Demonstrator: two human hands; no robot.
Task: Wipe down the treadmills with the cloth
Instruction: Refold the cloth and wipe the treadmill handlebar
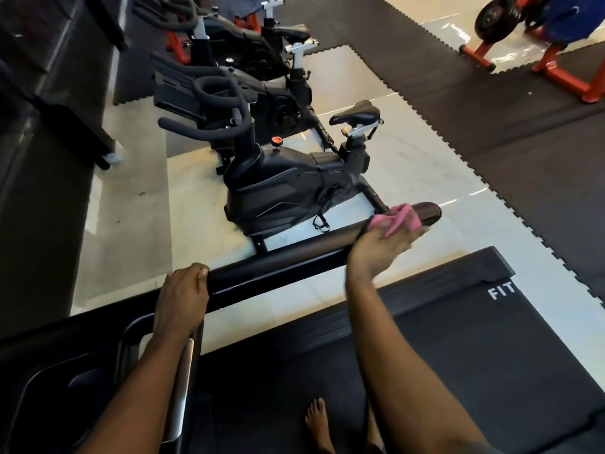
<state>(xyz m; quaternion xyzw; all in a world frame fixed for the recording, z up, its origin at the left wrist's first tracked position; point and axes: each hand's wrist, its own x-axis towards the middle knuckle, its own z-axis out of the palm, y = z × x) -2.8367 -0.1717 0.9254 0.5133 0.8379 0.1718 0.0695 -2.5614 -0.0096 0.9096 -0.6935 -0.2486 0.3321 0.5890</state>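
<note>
I stand on the black treadmill belt (458,371). Its left handrail (294,253) runs from the console at lower left out to a rounded end at right. My right hand (379,247) holds a pink cloth (397,217) against the rail near that far end, fingers wrapped over the cloth. My left hand (183,293) grips the rail's near end where it meets the console (65,388). My bare foot (317,421) shows on the belt at the bottom.
A black spin bike (294,178) stands right beside the rail on the tiled floor, with more bikes (235,44) behind it. Dark rubber mats (507,132) cover the floor to the right. An orange weight rack (540,44) sits at top right.
</note>
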